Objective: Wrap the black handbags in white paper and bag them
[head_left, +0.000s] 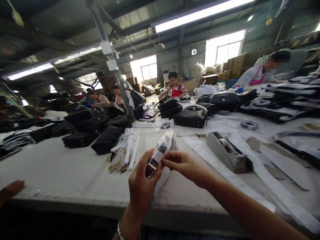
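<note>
My left hand (143,181) is wrapped round a coiled black strap (163,146) in clear plastic, with a white paper band (158,156) about its middle. The bundle is tilted, its upper end pointing away from me. At its right side the fingers of my right hand (178,163) are pinched together against the edge of the band; what lies between the fingertips is hidden. To the right of my hands, a grey tape dispenser (228,153) stands on the white table (62,176).
White foam tubes (128,146) and brown scraps (117,163) lie left of my hands. Black handbags (190,116) stand farther back, near coiled straps (249,125). White sheets (225,180) cover the right side. Another person's hand (12,191) rests at the left edge. Several people work behind.
</note>
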Available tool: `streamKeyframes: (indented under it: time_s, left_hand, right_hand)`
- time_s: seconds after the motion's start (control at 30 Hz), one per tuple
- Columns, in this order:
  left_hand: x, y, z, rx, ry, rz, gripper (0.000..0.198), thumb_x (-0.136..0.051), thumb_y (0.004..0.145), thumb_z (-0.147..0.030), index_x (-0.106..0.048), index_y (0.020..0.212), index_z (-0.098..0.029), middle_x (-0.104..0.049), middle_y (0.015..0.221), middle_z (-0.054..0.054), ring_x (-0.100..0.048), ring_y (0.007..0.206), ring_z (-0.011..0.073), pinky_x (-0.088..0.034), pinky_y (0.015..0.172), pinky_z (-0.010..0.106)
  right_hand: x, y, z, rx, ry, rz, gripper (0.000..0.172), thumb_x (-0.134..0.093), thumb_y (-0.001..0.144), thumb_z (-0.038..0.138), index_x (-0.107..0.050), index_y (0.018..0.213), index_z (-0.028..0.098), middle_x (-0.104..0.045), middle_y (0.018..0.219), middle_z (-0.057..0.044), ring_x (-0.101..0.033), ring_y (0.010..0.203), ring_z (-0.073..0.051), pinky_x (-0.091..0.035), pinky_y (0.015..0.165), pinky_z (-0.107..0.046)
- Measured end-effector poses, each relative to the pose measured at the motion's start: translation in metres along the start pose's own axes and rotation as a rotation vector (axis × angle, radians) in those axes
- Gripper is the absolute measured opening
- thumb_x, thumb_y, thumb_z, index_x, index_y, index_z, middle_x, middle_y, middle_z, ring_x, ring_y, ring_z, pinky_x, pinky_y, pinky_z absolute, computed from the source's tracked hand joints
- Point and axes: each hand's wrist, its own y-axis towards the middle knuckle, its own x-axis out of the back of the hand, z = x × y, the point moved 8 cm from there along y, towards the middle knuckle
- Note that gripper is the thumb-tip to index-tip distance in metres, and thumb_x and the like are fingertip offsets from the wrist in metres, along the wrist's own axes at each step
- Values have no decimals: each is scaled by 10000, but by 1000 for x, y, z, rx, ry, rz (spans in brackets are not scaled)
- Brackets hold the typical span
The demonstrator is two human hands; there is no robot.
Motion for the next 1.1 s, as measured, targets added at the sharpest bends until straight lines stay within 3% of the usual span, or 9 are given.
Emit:
streamKeyframes:
  time_s: [0.07, 0.23, 0.4, 0.77, 0.97, 1.1]
  left_hand:
    - [1, 1, -1, 3, 1, 2, 517, -717, 821, -229, -538, 1307, -219, -734, 1145, 55, -722, 988, 180, -577, 859, 242]
    - [1, 1, -3, 14, 4, 15, 528, -727, 816, -241, -535, 1308, -226, -736, 1143, 47, -723, 979, 172, -573, 874, 243]
    - [1, 2, -3, 23, 2, 18, 539, -728, 811, -238, -530, 1312, -239, -732, 1152, 43, -718, 1003, 180, -580, 858, 250]
    - [4, 3, -7, 81, -31, 46, 483, -713, 810, -239, -565, 1270, -240, -747, 1110, 31, -731, 955, 181, -588, 813, 243]
    - [4, 3, -7, 77, 16, 48, 376, -695, 817, -244, -623, 1186, -239, -750, 1089, 31, -733, 934, 192, -588, 797, 256]
    - [3, 5, -6, 76, 7, 60, 344, -696, 822, -248, -633, 1160, -250, -746, 1080, 24, -727, 929, 187, -584, 815, 268]
  right_hand:
    - [3, 0, -3, -14, 12, -3, 325, -725, 818, 464, -752, 947, 167, -702, 899, -35, -588, 800, -138, -448, 756, -272]
    - [4, -1, -3, -35, -35, 2, 311, -732, 810, 442, -771, 930, 158, -711, 827, -41, -550, 691, -122, -409, 620, -253]
    - [4, -3, -3, -92, 85, -3, 386, -790, 754, 421, -724, 1027, 156, -714, 854, -52, -564, 707, -123, -388, 602, -243]
    - [0, 3, -19, -30, 232, -94, 374, -829, 691, 460, -766, 909, 162, -730, 888, -49, -640, 866, -186, -461, 887, -344]
    - [-6, 5, -13, 66, 215, -250, 389, -812, 687, 497, -773, 900, 174, -718, 836, -38, -642, 851, -204, -486, 801, -319]
    - [-7, 12, -18, 72, 159, -314, 326, -768, 737, 476, -760, 848, 169, -675, 760, -17, -576, 695, -146, -458, 656, -267]
